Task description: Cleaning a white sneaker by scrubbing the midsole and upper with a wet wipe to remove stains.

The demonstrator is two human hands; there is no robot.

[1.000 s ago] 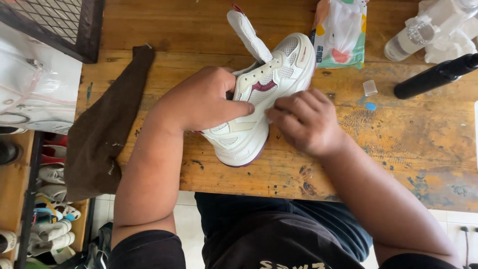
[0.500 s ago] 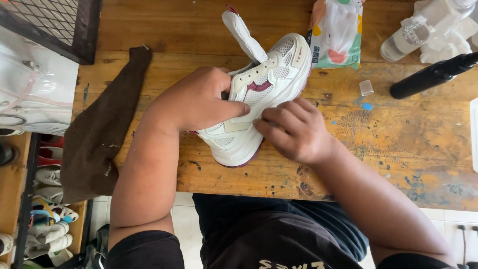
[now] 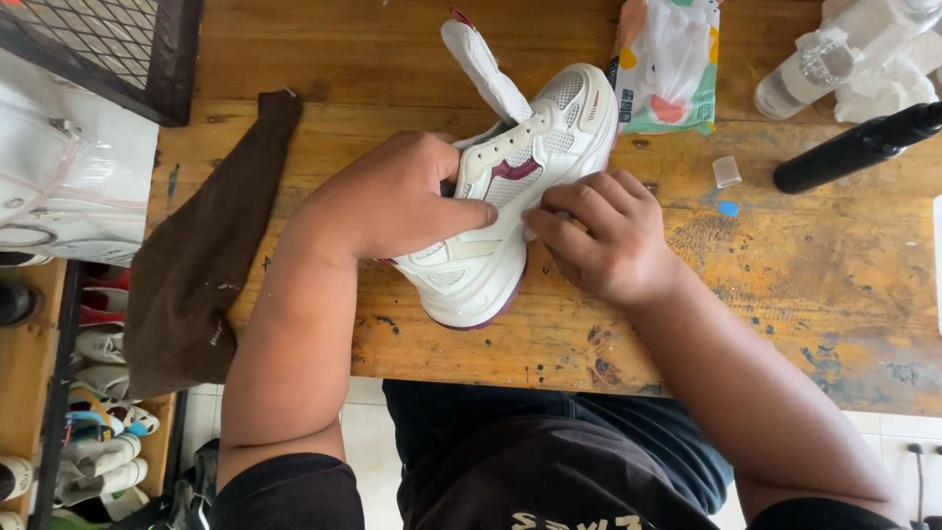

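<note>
White-and-maroon sneaker (image 3: pixel 510 211) lies mid-desk (image 3: pixel 785 285), toe toward 1 o'clock, tongue pulled up. Left hand (image 3: pixel 392 196) grasps its collar, thumb across the side panel. Right hand (image 3: pixel 603 236) has fingers (image 3: pixel 554 221) curled, pressing the sneaker's side; whether they pinch anything, can't tell. Brown cloth (image 3: pixel 206 245) at 9 o'clock, wipes pack (image 3: pixel 667 64) at 1, black bottle (image 3: pixel 859 147) at 2.

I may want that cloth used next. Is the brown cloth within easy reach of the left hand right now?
Probably not at once: the left hand is clamped on the white sneaker. The brown cloth lies uncovered just beside that forearm, so letting go would free the way.
</note>
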